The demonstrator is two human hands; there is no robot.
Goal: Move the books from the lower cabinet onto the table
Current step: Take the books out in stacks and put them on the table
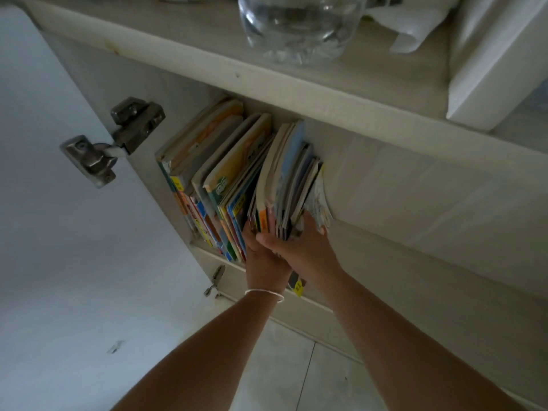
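pale floor tiles (296, 375) lie nearest, under two bare forearms. past them the left hand (262, 259) (a thin bracelet (264, 293) on its wrist) and the right hand (299, 247) close together around the bottom of a bundle of thin books (286, 176), right-hand end of the book row (213, 173) standing in the open lower cabinet (415, 197). its door (44, 203) swings left. farther up, a clear jar (299, 25) sits on the top
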